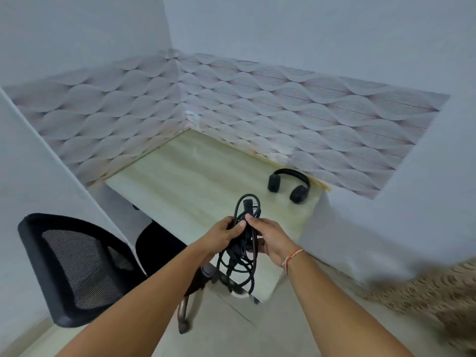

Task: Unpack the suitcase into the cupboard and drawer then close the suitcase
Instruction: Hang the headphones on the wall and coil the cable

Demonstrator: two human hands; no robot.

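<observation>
A bundle of black power cable (243,243) is held in front of the body by both hands, above the near edge of the desk. The left hand (226,234) is closed around the middle of the bundle, its thumb pressed over the strands. The fingers of the right hand (270,240) are curled under the coil, with the thumb tip pinched against the cable just beside the left thumb. A red thread (293,256) is worn on the right wrist.

The coil is loose rather than tied: one loop with a plug stands above the hands and several loops hang below, over the desk's near corner. If either grip is eased, the loops could slide apart and the bundle could unravel. A hanging loop could also be caught on the desk corner or on the mesh office chair (77,266) at the left, and the cable jerked from the hands.

Farther back on the pale wooden desk (185,176), a pair of black headphones (288,185) lies near the patterned wall panel (257,104), well apart from the cable. Neither suitcase, cupboard nor drawer is in view, so the place meant for the cable cannot be told.
</observation>
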